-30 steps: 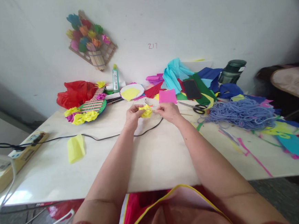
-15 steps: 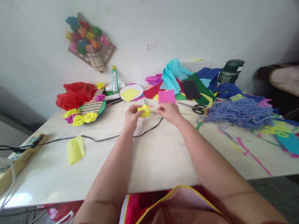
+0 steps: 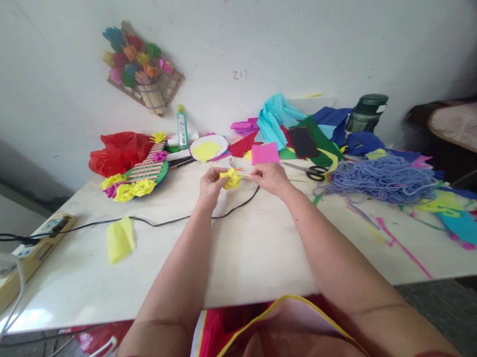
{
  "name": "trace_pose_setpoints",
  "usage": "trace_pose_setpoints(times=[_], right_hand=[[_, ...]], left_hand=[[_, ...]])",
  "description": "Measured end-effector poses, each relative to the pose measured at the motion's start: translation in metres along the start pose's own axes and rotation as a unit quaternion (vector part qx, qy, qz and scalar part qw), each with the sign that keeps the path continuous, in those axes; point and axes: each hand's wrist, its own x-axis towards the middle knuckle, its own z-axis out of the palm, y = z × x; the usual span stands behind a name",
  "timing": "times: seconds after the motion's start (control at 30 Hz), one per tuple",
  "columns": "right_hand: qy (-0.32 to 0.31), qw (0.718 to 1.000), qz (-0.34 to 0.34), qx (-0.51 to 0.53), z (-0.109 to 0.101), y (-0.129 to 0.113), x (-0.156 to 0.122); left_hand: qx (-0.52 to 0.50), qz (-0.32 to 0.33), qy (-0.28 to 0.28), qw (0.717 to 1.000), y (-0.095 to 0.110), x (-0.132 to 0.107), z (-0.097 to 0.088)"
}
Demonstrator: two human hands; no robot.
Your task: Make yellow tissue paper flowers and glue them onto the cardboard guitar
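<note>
My left hand [image 3: 209,183] pinches a small crumpled yellow paper flower [image 3: 231,177] above the middle of the white table [image 3: 244,255]. My right hand [image 3: 270,177] is closed too, with its fingertips on a thin stick that pokes out of the flower's right side. Both hands are raised a little above the table, over a black cable [image 3: 159,220]. A pink paper square [image 3: 265,153] lies just behind my right hand.
Scissors [image 3: 312,171] and a purple yarn heap [image 3: 381,180] lie to the right, among coloured paper scraps. A dark phone [image 3: 304,142], a glue bottle [image 3: 182,127], a plate with yellow paper [image 3: 208,147] and a round craft piece [image 3: 141,175] stand behind. A yellow paper piece [image 3: 120,238] and a power strip [image 3: 25,254] are left.
Almost nothing differs. My hands stay closed round the yellow flower and stick, shifting only slightly, and the view has drifted a little.
</note>
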Motion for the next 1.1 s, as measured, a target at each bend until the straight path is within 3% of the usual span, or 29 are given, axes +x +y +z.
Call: trace_pose_setpoints(times=[0.67,1.1], right_hand=[[-0.016,0.999,-0.006,0.027,0.0018,0.0009,0.0002],[-0.029,0.998,-0.052,0.007,0.0009,-0.007,-0.0034]], left_hand=[[0.025,0.019,-0.054,0.998,0.002,-0.0019,0.0008],[0.031,-0.004,-0.078,0.996,0.0069,-0.0078,0.005]])
